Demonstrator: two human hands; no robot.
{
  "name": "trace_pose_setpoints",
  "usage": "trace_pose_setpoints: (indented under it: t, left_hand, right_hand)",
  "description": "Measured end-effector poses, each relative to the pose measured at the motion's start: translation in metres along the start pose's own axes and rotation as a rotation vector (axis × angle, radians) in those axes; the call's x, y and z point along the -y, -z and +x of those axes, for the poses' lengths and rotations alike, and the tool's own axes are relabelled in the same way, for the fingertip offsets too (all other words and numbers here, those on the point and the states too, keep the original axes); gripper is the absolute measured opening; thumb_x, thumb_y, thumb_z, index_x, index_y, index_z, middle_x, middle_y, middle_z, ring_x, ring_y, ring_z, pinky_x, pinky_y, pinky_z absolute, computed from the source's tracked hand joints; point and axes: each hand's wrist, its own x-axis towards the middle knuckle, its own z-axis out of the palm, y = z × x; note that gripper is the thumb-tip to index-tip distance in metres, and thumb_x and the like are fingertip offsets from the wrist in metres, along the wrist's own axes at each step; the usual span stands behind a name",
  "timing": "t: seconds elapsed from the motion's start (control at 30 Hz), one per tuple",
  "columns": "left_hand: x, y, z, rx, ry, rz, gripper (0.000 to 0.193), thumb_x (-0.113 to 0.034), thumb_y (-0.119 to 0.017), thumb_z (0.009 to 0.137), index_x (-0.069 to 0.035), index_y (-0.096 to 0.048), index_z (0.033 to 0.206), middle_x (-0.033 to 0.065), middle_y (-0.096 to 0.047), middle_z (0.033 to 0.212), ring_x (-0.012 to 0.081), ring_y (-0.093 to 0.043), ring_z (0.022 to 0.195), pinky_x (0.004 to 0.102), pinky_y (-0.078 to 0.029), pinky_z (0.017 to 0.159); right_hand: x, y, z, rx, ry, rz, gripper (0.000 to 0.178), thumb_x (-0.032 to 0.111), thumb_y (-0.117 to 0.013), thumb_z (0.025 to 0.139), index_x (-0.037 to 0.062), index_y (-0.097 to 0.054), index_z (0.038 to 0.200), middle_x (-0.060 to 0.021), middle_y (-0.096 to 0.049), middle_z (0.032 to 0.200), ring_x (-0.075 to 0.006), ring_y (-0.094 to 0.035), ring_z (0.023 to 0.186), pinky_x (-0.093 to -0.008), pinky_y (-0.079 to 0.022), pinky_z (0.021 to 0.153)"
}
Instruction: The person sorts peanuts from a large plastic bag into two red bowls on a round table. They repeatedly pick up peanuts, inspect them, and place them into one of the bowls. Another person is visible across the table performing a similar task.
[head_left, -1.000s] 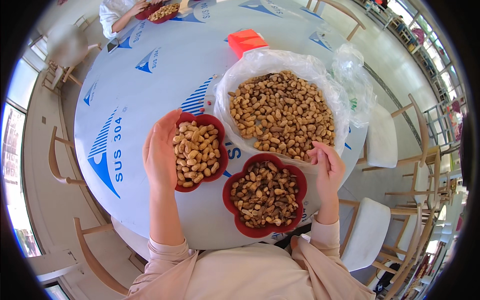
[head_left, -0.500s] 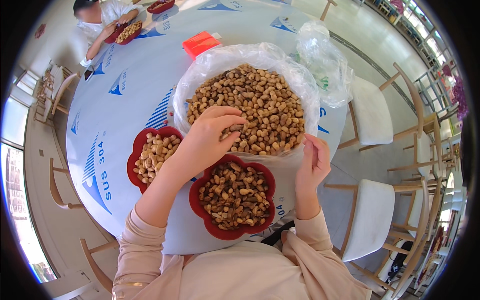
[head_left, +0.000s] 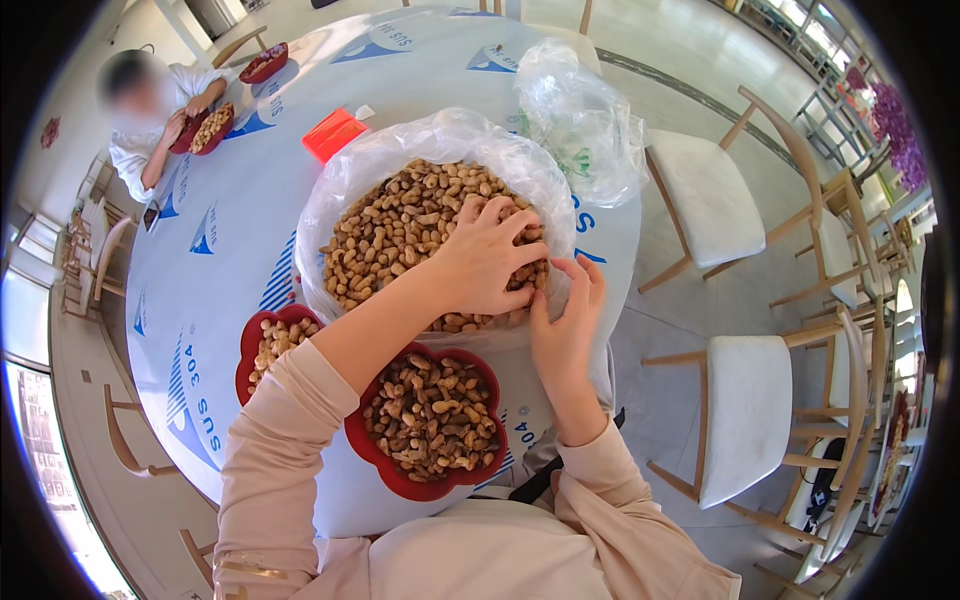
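A heap of unshelled peanuts [head_left: 385, 230] fills a clear plastic bag [head_left: 540, 172] with its rim spread wide. My left hand [head_left: 484, 262] reaches across to the right side of the heap, fingers spread and bent, fingertips on the peanuts. Close beside it is my right hand [head_left: 566, 335], at the bag's right edge, thumb apart from the loosely bent fingers. I see nothing held in it. Nearer me sits a red flower-shaped bowl [head_left: 498, 420] of darker peanuts. Another red bowl [head_left: 244, 365], holding paler peanuts, is partly hidden by my left forearm.
The round table [head_left: 215, 300] wears a printed blue-and-white film. A red box [head_left: 333, 135] and a crumpled clear bag [head_left: 590, 130] lie beyond the heap. Another person [head_left: 150, 125] sits far left with hands at red bowls. Wooden chairs with pale seats [head_left: 745, 400] stand right.
My left hand has moved right across the heap and spread its fingers. My right hand has come up beside it, its fingers opened from a pinch. The whole view has shifted.
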Motion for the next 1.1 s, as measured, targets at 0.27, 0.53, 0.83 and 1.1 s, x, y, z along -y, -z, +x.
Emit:
trace_pose_setpoints:
  t: [0.27, 0.53, 0.83, 1.1]
  left_hand:
    - [0.036, 0.008, -0.023, 0.066, -0.011, 0.018, 0.036, -0.030, -0.075, 0.082, -0.015, -0.067, 0.114, 0.0107, -0.054, 0.129, 0.0316, -0.051, 0.125, 0.0494, -0.039, 0.103]
    - [0.081, 0.056, -0.082, 0.129, 0.118, -0.069, 0.032, -0.018, -0.067, 0.097, -0.017, -0.063, 0.129, 0.0085, -0.056, 0.145, 0.0323, -0.049, 0.137, 0.0468, -0.039, 0.117]
    - [0.097, 0.086, -0.126, 0.113, 0.276, -0.104, 0.032, -0.005, -0.066, 0.094, -0.008, -0.070, 0.125, 0.0095, -0.061, 0.143, 0.0308, -0.051, 0.139, 0.0436, -0.044, 0.113]
    - [0.059, 0.047, -0.057, -0.128, 0.196, -0.127, 0.015, -0.008, -0.074, 0.088, -0.007, -0.076, 0.103, 0.0037, -0.072, 0.119, 0.0264, -0.060, 0.123, 0.0429, -0.046, 0.106]
  right_hand:
    - [-0.002, 0.004, -0.001, 0.046, -0.019, 0.055, 0.055, -0.019, -0.051, 0.079, -0.0015, -0.062, 0.130, -0.0190, -0.048, 0.136, -0.0315, -0.060, 0.112, -0.0357, -0.053, 0.088]
    - [-0.002, 0.003, 0.000, 0.044, -0.036, 0.100, 0.054, -0.020, -0.051, 0.081, -0.0028, -0.062, 0.131, -0.0176, -0.049, 0.134, -0.0290, -0.059, 0.113, -0.0338, -0.052, 0.088]
    - [0.004, 0.004, 0.001, 0.010, -0.050, 0.088, 0.047, -0.014, -0.058, 0.084, 0.0022, -0.063, 0.129, -0.0174, -0.049, 0.133, -0.0302, -0.055, 0.117, -0.0356, -0.050, 0.091]
    - [0.004, 0.009, 0.000, -0.138, -0.032, 0.160, 0.025, -0.005, -0.066, 0.088, 0.0076, -0.068, 0.110, -0.0147, -0.051, 0.127, -0.0289, -0.053, 0.117, -0.0399, -0.041, 0.103]
